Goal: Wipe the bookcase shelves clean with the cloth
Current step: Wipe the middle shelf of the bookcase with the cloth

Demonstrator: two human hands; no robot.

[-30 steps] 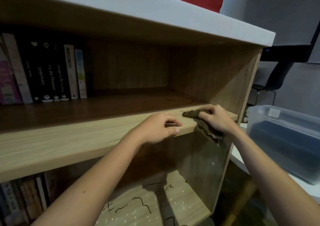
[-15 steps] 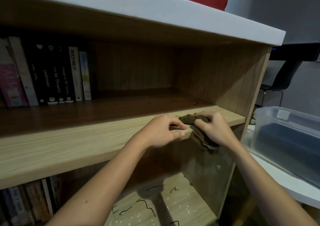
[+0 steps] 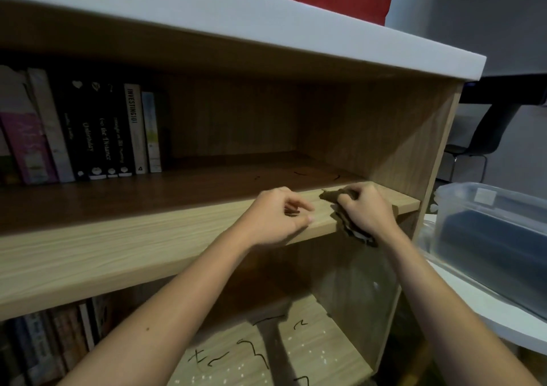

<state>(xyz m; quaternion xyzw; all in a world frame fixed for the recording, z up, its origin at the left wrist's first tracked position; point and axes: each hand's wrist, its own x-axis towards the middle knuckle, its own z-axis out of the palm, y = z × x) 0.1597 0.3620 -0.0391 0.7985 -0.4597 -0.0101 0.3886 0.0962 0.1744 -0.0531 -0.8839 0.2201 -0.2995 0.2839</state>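
R hand (image 3: 367,214) grips cloth (image 3: 330,195) on shelf (image 3: 148,237) edge, 3 o'clock; L hand (image 3: 275,218) curled, empty — overhanging cloth may slip

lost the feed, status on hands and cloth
Right hand grips cloth on shelf front edge, right end. Left hand rests curled beside it, holding nothing. Dark marks behind on shelf; nothing in the way.

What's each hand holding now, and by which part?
Right hand grips the brown cloth by its bunched middle, at the front edge of the shelf; one end hangs below. Left hand holds nothing, resting curled on the shelf.
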